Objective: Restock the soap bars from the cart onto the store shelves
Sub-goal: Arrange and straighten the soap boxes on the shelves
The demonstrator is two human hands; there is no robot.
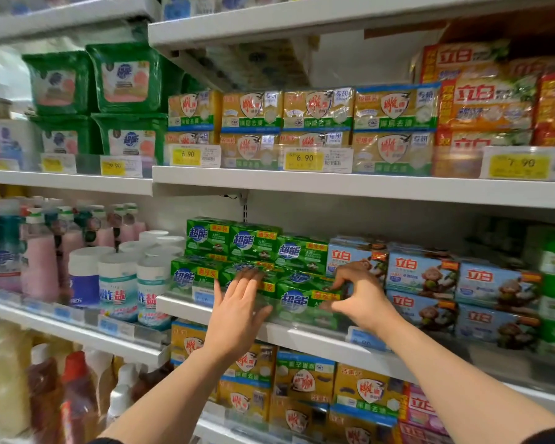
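Observation:
Green soap bar packs (253, 241) are stacked on the middle shelf (308, 339), in two rows. My left hand (239, 302) lies flat with straight fingers against the front of a green pack in the front row. My right hand (359, 293) grips the right end of another green soap pack (302, 299) at the shelf front, fingers curled over its top and thumb at its lower front. The cart is out of view.
Blue soap boxes (423, 277) stand right of the green packs. Yellow soap packs (321, 110) fill the shelf above and the shelf below. Green tubs (125, 78) sit upper left. Bottles and white jars (116, 280) crowd the left bay.

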